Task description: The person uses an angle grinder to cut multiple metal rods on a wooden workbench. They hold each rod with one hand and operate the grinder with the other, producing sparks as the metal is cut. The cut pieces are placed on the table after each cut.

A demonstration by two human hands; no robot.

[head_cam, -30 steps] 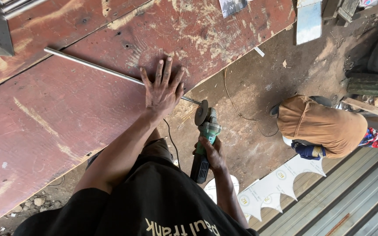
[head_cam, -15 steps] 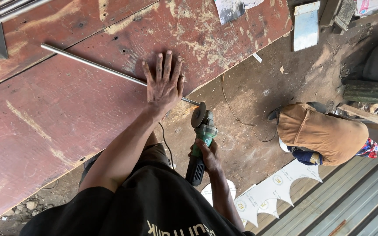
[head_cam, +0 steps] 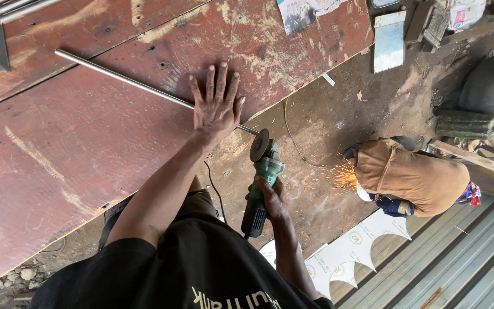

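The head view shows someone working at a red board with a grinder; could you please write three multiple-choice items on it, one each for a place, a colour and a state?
1. Where does the left hand rest?
A. flat on the metal rod
B. on the ground
C. on the grinder's cable

2. What colour is the angle grinder body?
A. yellow
B. green
C. white

3. How is the right hand?
A. open and empty
B. pressed on the board
C. closed around the grinder

Answers: 1 A, the palm covers the rod on the board; 2 B, the casing is green and black; 3 C, the fingers wrap the handle.
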